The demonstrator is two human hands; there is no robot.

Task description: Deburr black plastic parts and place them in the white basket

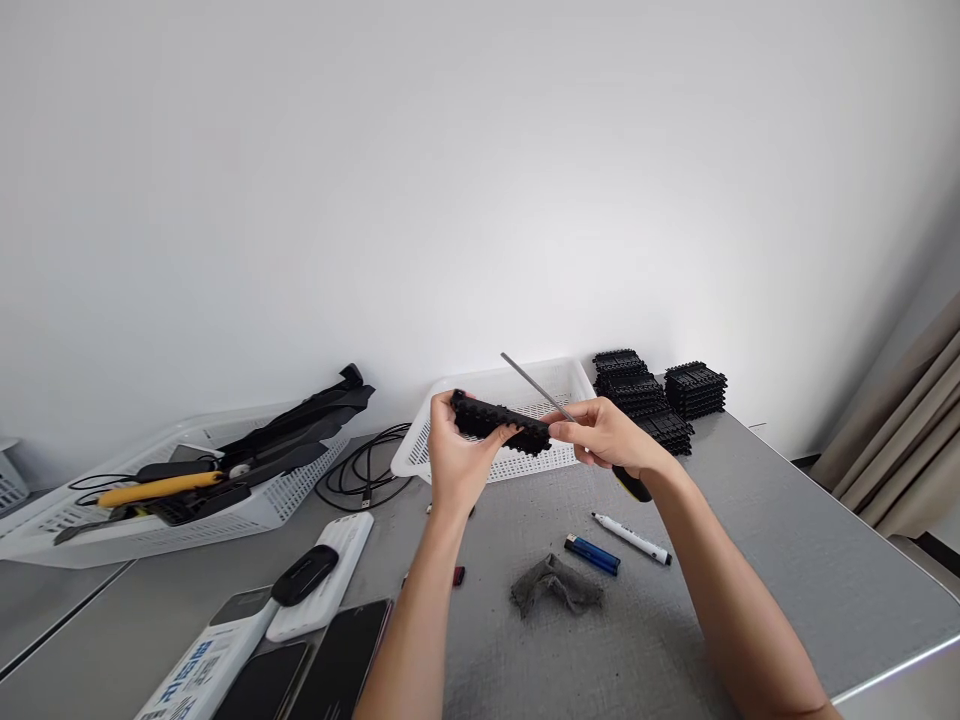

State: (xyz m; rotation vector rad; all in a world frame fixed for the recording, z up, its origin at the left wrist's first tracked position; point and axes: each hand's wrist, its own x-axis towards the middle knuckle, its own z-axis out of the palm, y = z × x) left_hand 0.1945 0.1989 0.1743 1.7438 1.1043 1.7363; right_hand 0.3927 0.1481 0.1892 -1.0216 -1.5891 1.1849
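My left hand (461, 455) is closed around a black toothed plastic piece (499, 422), held up above the table in front of the white basket. Its thumb presses on the near side of the piece. My right hand (611, 435) grips a tool with a long, thin grey metal shaft (532, 382) and a black and yellow handle (632, 484); I cannot tell whether it is a file or a screwdriver. The shaft points up and to the left, over the piece. The right fingertips are at the right end of the black piece, perhaps touching it.
Stacks of similar black pieces (637, 395) (696, 390) stand by the wall. On the grey table (780, 540) lie a marker (632, 538), a blue lighter (592, 555), a grey cloth (556, 585), a cable (352, 480) and phones (341, 660). White baskets (420, 455) (247, 515) stand behind.
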